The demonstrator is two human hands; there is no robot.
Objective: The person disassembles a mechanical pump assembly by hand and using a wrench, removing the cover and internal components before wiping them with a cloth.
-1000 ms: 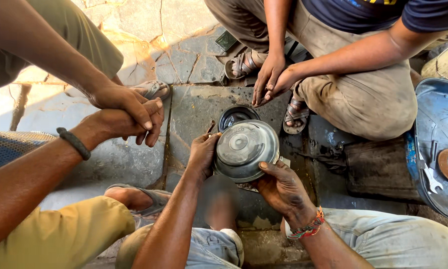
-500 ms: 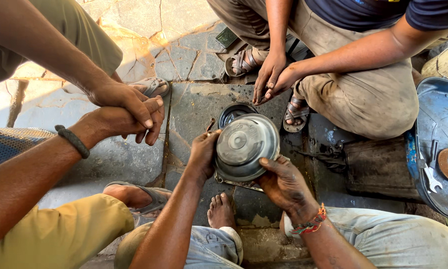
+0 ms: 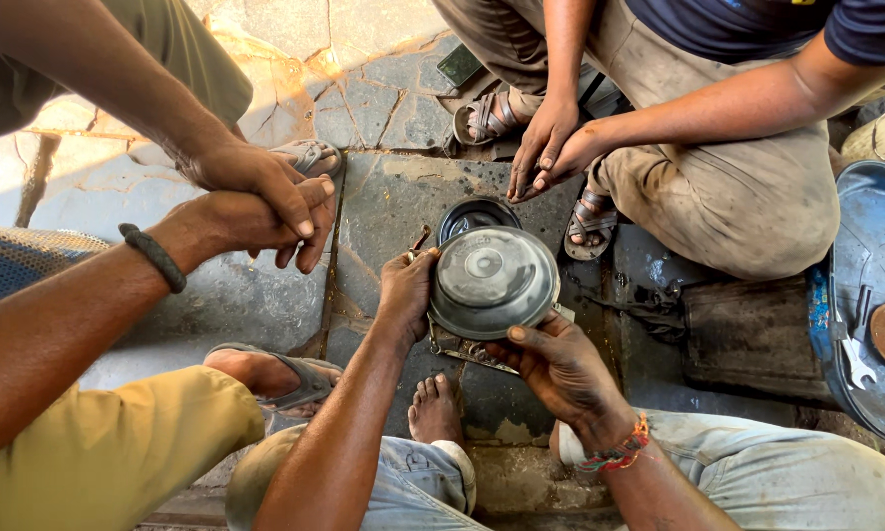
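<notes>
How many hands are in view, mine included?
6: my left hand and right hand grip the round metal cover; two clasped hands at left; two more at top.

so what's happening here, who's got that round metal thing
The person wearing the camera holds a round grey metal cover in both hands: the left hand takes its left edge, the right hand supports it from below. Just behind it sits a dark round cup-shaped part on the stone floor. Two other people crouch close by, one with clasped hands at the left, one with hands together opposite. A blue tray with a spanner lies at the right.
</notes>
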